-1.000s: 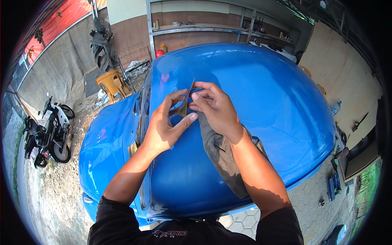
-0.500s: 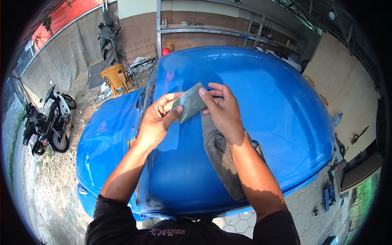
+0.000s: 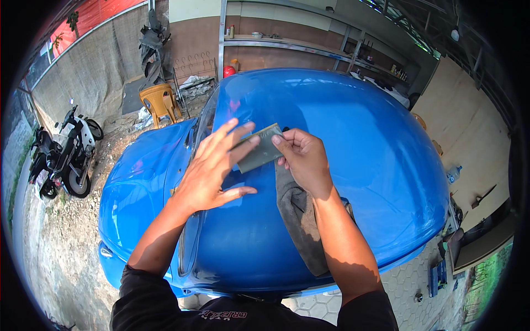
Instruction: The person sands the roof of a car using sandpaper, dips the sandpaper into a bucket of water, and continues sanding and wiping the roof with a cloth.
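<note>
A folded grey-green sheet of sandpaper point(image 3: 256, 155) is held above the roof of a blue car point(image 3: 364, 160). My right hand point(image 3: 306, 164) pinches its right end between thumb and fingers. Beside the sheet's left end, my left hand point(image 3: 205, 175) is open with its fingers spread, slightly blurred. The fingertips overlap the sheet's left edge in view; whether they touch it I cannot tell. A dark grey-brown cloth point(image 3: 298, 218) lies on the roof below my right hand and is partly covered by my right forearm.
Two motorcycles point(image 3: 69, 157) stand on rough ground at the left. A tan plastic chair point(image 3: 158, 102) is beyond the car's hood. Metal shelving point(image 3: 287, 41) runs along the back wall. Plywood sheeting point(image 3: 461, 105) and a blue bench-like object point(image 3: 438, 277) are at the right.
My left hand has let go of the sandpaper and spread its fingers. My right hand keeps its pinch on the sheet. The view has shifted slightly.
</note>
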Available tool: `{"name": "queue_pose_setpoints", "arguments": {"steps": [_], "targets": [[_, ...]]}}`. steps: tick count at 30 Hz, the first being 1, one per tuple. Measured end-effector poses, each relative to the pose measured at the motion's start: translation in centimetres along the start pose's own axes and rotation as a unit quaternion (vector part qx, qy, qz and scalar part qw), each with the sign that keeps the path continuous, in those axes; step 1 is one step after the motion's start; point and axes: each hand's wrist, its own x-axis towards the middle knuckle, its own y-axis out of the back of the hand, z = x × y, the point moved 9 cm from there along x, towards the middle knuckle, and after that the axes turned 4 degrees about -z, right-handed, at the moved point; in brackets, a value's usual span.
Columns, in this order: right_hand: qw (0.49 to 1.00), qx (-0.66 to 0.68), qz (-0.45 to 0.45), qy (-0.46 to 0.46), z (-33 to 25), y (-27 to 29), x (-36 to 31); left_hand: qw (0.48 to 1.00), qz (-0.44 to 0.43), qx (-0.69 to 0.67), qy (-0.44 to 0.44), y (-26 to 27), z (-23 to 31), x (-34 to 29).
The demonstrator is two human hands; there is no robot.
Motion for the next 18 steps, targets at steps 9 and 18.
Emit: {"name": "queue_pose_setpoints", "arguments": {"steps": [9,18], "targets": [[0.997,-0.041,-0.048,-0.037,0.9,-0.4,-0.2,0.992,-0.099,0.037,-0.065,-3.8,0.9,-0.1],[0.994,-0.1,0.029,-0.023,-0.3,0.8,-0.2,0.987,0.009,0.132,0.089,-3.7,-9.4,2.2]]}}
